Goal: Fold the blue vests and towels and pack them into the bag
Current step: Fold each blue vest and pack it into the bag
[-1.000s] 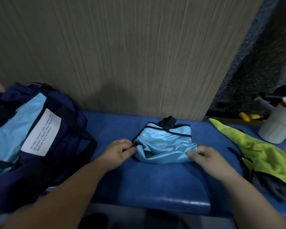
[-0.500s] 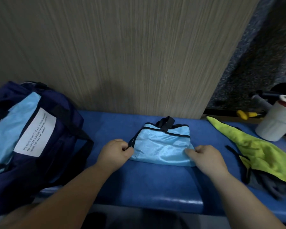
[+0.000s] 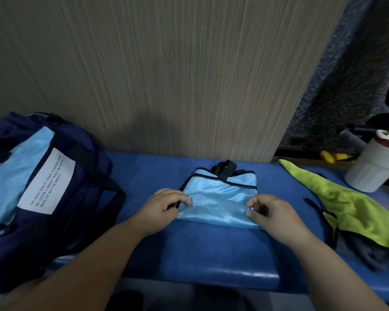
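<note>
A light blue vest point(image 3: 220, 198) with black trim lies folded into a small rectangle on the blue padded bench point(image 3: 200, 261). My left hand point(image 3: 164, 209) pinches its left edge with curled fingers. My right hand point(image 3: 272, 212) pinches its right edge near the front corner. The navy bag point(image 3: 81, 198) with a white text label stands at the left of the bench, with light blue fabric point(image 3: 14, 173) showing in it.
A yellow-green cloth point(image 3: 350, 209) lies over dark grey fabric point(image 3: 373, 254) at the right of the bench. A white cylindrical container point(image 3: 373, 167) and a yellow tool point(image 3: 330, 156) sit at the far right. A wood-grain panel point(image 3: 166, 75) rises behind the bench.
The vest's raised front fold has been laid flat, so the bundle is now smoother. Both hands stay at its left and right edges, shifted slightly inward.
</note>
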Tool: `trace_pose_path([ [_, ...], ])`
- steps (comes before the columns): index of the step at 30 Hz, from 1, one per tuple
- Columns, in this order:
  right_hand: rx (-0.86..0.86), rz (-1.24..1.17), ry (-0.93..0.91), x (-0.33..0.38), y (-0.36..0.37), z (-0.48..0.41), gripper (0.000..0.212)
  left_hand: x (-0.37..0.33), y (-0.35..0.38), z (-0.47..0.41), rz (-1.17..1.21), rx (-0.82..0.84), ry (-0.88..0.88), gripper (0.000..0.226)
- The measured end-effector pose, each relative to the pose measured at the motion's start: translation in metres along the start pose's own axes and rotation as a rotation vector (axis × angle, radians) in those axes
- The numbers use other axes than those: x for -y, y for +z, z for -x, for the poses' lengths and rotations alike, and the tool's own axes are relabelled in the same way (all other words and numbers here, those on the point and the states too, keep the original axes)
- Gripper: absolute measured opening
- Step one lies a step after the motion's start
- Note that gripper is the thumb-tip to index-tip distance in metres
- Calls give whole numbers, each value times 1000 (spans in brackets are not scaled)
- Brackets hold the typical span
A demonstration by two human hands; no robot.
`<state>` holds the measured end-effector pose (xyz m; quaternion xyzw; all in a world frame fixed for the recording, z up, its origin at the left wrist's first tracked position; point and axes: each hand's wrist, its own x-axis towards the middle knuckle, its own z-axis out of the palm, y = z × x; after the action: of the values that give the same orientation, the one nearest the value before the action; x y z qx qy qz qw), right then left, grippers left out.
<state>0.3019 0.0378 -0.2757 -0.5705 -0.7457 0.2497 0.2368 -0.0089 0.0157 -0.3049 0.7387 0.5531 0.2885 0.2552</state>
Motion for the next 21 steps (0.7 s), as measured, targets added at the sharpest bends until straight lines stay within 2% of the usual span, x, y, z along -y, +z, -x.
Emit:
trace_pose_path([
  [2,92,-45,-19,-5,-6,1,20,-4,-5,0,-46,100,-26,54],
  [5,246,-23,-55,-8,-14,2,47,-9,-7,1,-133,167,-42,58],
  [10,249,98,-71,-14,-11,0,58,-7,-4,1,-61,73,-59,45],
  [13,163,159,-75,-17,-7,0,50,-5,-1,2,-9,-17,-60,40],
  [16,74,167,-84,-14,-8,-1,18,-3,-3,2,136,-101,-116,16],
  [17,52,152,-75,-12,-9,-1,11,-3,-5,2,201,-137,-135,18],
  [19,13,43,-43,-12,-8,-3,27,-4,-8,3,321,-215,-156,35],
  [21,3,-101,-9,-8,-8,-5,31,-6,-10,5,456,-251,-180,45],
])
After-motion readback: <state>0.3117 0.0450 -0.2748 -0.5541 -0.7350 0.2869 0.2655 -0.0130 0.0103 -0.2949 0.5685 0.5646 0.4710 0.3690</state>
